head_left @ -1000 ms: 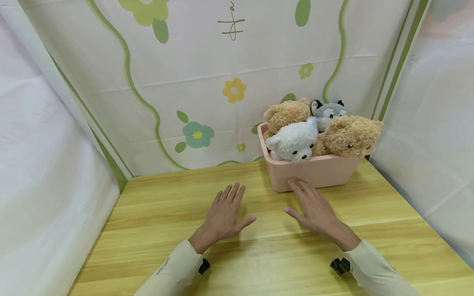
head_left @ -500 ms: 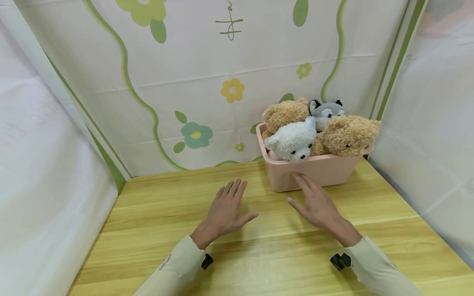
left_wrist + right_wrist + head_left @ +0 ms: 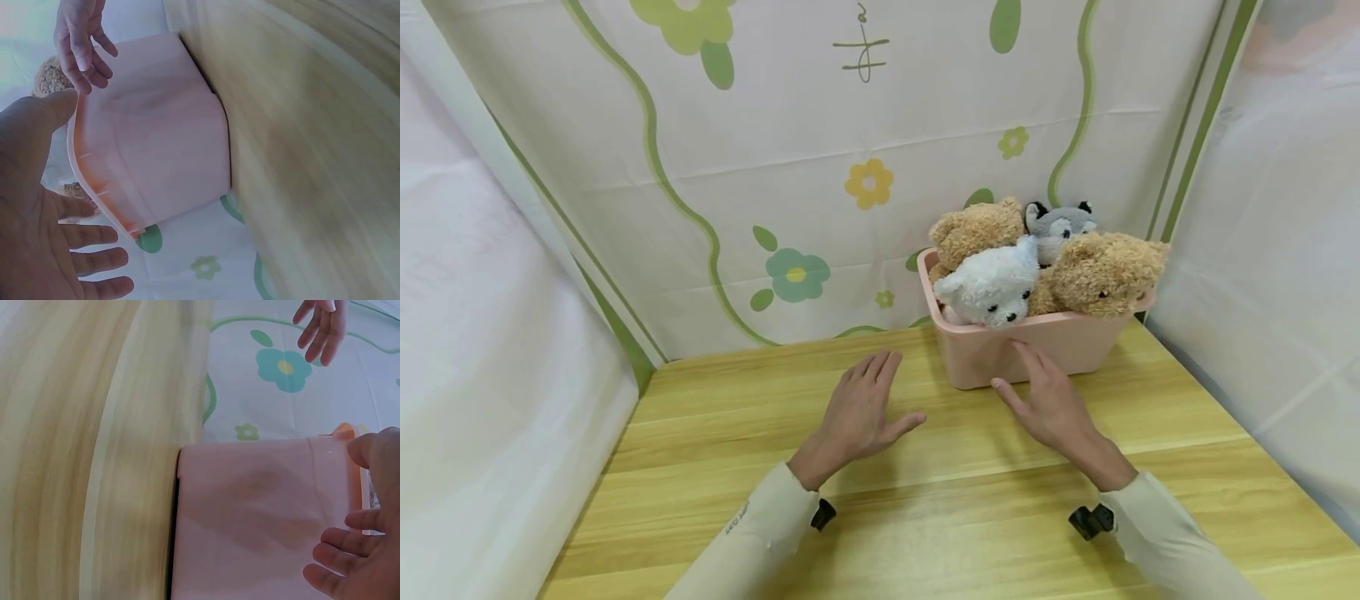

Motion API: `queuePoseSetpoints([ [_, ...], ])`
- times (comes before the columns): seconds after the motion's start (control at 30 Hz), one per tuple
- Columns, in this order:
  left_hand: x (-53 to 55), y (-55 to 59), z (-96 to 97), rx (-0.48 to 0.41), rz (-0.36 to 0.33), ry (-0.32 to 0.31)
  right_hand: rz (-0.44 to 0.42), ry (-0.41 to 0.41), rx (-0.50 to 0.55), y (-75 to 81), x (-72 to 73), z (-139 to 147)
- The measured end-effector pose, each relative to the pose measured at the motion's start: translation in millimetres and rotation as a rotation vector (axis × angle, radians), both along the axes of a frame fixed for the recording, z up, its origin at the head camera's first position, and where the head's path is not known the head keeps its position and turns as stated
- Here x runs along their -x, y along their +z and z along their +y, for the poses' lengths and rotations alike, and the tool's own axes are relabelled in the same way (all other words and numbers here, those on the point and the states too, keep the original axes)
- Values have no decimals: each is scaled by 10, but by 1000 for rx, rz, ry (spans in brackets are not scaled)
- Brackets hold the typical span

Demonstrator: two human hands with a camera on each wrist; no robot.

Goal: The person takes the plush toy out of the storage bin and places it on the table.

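Near the far right corner of the table point(image 3: 925, 533) we find the pink bin point(image 3: 1078, 340), filled with plush toys: a white one point(image 3: 988, 287) at its front left corner, a curly brown one point(image 3: 977, 229) behind that, a grey one point(image 3: 1054, 227) towards the back rim, and a second brown one point(image 3: 1105, 271) leaning over the front rim at the right. Our left hand point(image 3: 859, 417) is held out left of the bin and apart from it, fingers straight, thumb spread, gripping nothing. Our right hand point(image 3: 1055, 412) is before the bin's front wall, likewise unclenched and holding nothing; we cannot tell whether its fingertips touch the plastic. We judge the step in hand to be a reach, short of any hold. A next move would, we think, call for raising the right fingers above the rim and closing them gently on one soft toy without dragging its neighbours.
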State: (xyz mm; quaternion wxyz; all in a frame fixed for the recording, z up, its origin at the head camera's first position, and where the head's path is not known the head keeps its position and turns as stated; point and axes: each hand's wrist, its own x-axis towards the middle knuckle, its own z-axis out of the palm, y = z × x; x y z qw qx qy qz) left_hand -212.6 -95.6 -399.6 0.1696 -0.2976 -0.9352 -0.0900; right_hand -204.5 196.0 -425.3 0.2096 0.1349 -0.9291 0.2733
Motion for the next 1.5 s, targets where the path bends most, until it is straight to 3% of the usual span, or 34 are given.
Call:
queuePoseSetpoints([
  [0.27,53,106,66,30,14,-9,-35,-7,119,33,4,24],
  [0.53,124,250,145,26,7,-7,-18,0,200,47,21,36],
  [0.8,186,400,239,37,-7,-1,-68,9,430,84,48,79],
  [1.2,273,584,310,53,-8,5,-101,-7,507,133,87,87],
  [1.5,321,674,403,42,-36,-9,-201,41,786,192,86,94],
])
